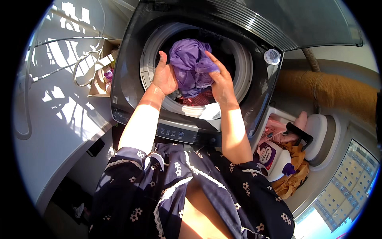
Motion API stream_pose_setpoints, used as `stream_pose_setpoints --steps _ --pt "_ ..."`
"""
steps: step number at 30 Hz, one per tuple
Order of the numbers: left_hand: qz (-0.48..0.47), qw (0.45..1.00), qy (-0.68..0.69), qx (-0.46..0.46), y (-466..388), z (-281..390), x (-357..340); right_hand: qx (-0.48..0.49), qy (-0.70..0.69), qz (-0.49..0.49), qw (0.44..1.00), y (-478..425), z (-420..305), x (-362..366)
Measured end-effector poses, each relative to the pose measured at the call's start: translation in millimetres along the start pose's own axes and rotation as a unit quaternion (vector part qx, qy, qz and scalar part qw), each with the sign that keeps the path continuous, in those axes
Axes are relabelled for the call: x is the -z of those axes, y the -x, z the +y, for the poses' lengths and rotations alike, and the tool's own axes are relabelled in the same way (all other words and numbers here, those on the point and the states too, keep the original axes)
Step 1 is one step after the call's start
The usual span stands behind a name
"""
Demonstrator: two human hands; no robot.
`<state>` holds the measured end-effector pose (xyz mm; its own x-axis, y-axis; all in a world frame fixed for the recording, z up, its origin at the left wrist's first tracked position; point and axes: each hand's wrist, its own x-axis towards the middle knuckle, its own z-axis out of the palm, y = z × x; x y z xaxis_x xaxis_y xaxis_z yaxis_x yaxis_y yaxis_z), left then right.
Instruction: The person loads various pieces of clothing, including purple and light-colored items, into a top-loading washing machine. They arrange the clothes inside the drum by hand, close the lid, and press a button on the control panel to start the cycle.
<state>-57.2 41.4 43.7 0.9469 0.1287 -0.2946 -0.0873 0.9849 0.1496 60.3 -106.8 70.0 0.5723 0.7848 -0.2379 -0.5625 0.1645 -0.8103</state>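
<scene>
A bundled purple cloth [186,64] is above the open drum of a top-loading washing machine [125,89]. At the bundle's right side, my right hand [222,79] grips a fold between thumb and fingers. My left hand [165,74] is against the lower left side of the cloth, palm turned inward, thumb raised; whether its hidden fingers grip the cloth cannot be told. Beneath the bundle, a red patterned cloth [198,98] shows inside the drum. The machine's dark lid [316,24] stands raised at the back.
A clear round cap [272,56] rests on the machine's right rim. To the right, a white detergent bottle [280,161] with a purple cap lies among cloths. A cardboard box [98,89] and hoses are on the left counter [47,149]. A wrapped pipe [337,92] runs behind at right.
</scene>
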Motion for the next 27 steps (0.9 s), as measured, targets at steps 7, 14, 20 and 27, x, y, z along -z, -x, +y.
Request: stream_pose_setpoints --steps 7,14,20,27 --pt "0.276 0.951 -0.134 0.031 -18 -46 30 0.172 0.523 0.228 0.803 -9 54 -57" --pt "0.203 0.9 -0.382 0.06 -16 -22 -11 -0.061 0.134 0.202 0.968 -67 32 51" --pt "0.292 0.646 -0.704 -0.041 -53 22 64 0.154 0.319 0.173 0.919 -104 9 63" --pt "0.296 0.364 -0.868 0.163 -104 -6 117 -0.067 0.763 -0.138 0.628 -107 135 111"
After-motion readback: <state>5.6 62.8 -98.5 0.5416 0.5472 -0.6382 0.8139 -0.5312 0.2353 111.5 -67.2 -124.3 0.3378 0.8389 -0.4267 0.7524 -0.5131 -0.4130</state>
